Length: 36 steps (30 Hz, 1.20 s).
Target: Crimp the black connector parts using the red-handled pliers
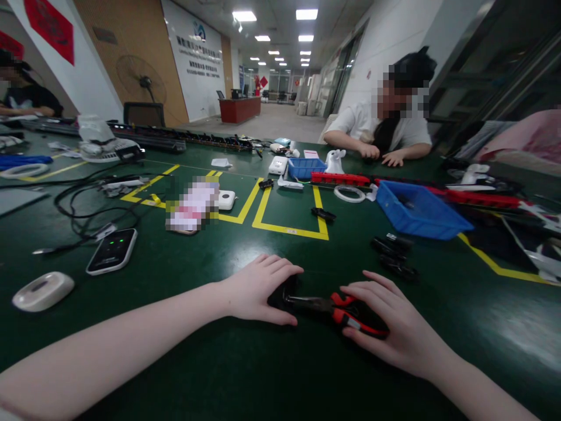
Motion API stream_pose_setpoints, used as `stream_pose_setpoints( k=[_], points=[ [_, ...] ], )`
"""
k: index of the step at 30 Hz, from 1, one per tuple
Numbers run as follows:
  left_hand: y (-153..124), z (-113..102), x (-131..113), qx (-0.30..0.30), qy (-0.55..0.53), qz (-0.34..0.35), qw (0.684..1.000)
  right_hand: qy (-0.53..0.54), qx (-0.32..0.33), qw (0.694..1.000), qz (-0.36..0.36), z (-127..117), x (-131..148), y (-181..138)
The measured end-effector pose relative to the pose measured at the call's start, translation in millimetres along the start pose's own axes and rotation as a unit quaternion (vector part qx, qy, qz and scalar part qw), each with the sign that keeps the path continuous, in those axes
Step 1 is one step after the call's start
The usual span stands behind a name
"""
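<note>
My left hand (260, 290) is closed around a small black part (284, 287) on the green tabletop, its thumb on the near side and its fingers on the far side. Much of that part is hidden by my fingers, so its kind is unclear. In my right hand (392, 327) is a pair of needle-nose pliers (337, 310) with red and black handles. The plier jaws point left and their tips meet the black part. I cannot tell whether the tips grip it. Several similar black parts (394, 257) lie beyond my right hand.
A blue bin (423, 213) stands at the right, with a smaller blue bin (307, 168) farther back. A phone (195, 204), a black-faced device (113, 251), a pale rounded object (42, 291) and cables (72, 199) lie left. Across the table sits a person (381, 126).
</note>
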<state>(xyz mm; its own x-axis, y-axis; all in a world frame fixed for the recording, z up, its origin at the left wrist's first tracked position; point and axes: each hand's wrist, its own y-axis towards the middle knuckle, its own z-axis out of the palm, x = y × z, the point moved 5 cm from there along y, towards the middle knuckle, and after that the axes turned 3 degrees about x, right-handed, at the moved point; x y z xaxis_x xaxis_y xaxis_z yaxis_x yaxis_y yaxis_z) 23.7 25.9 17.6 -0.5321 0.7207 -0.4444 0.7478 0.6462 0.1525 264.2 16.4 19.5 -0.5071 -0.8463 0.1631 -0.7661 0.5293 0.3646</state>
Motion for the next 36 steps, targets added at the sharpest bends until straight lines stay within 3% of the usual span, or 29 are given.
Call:
stream_pose_setpoints(
  k=[4, 9, 36],
  points=[
    [-0.3, -0.4, -0.2, 0.004, -0.003, 0.002, 1.0, 0.015, -0.014, 1.0, 0.021, -0.5, -0.9, -0.2],
    [-0.4, -0.7, 0.3, 0.006, -0.01, 0.002, 1.0, 0.006, -0.009, 1.0, -0.007, -2.8, 0.4, 0.6],
    [-2.9, 2.0, 2.4, 0.011, 0.019, 0.01, 1.0, -0.009, 0.025, 1.0, -0.01, -5.9, 6.2, 8.0]
  ],
)
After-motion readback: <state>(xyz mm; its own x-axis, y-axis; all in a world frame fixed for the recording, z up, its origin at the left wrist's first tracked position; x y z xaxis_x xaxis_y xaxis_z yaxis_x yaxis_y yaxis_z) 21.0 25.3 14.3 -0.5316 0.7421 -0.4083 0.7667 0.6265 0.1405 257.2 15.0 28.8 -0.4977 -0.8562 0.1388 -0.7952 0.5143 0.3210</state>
